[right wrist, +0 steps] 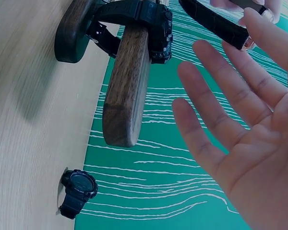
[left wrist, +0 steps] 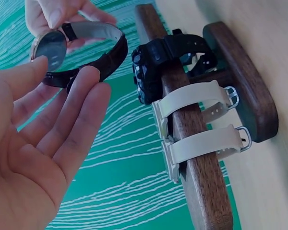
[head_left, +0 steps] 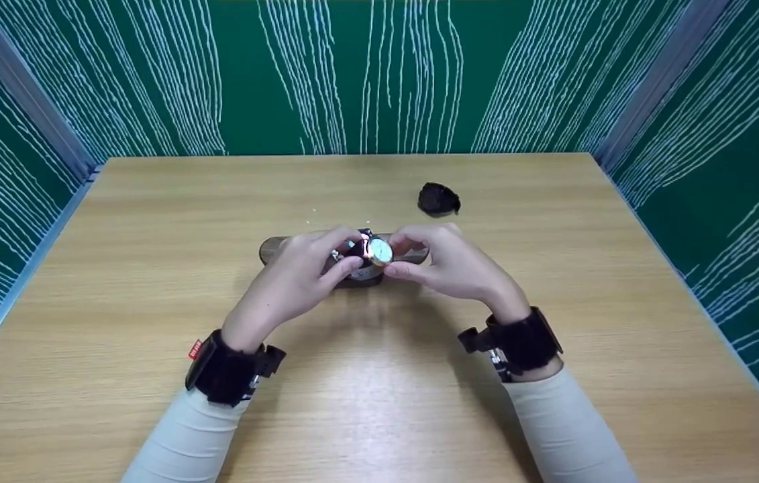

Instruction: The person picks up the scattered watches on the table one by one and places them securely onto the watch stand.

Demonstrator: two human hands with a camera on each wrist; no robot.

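Observation:
A round-faced wristwatch (head_left: 381, 251) with a gold-coloured case and a dark strap is held between both hands, above the front of a dark wooden watch stand (head_left: 272, 251). My left hand (head_left: 292, 275) pinches its strap between thumb and fingers. On the other side, my right hand (head_left: 456, 265) grips the edge of the case with thumb and forefinger, its other fingers spread in the right wrist view. The strap forms a loop in the left wrist view. On the stand's bar hang a black sports watch (left wrist: 151, 67) and two watches with white straps (left wrist: 194, 98).
Another black watch (head_left: 438, 200) lies on the wooden table (head_left: 372, 402), behind and to the right of the stand. Small white specks dot the tabletop behind the left hand. Green panels (head_left: 406, 80) with white lines border the back and sides.

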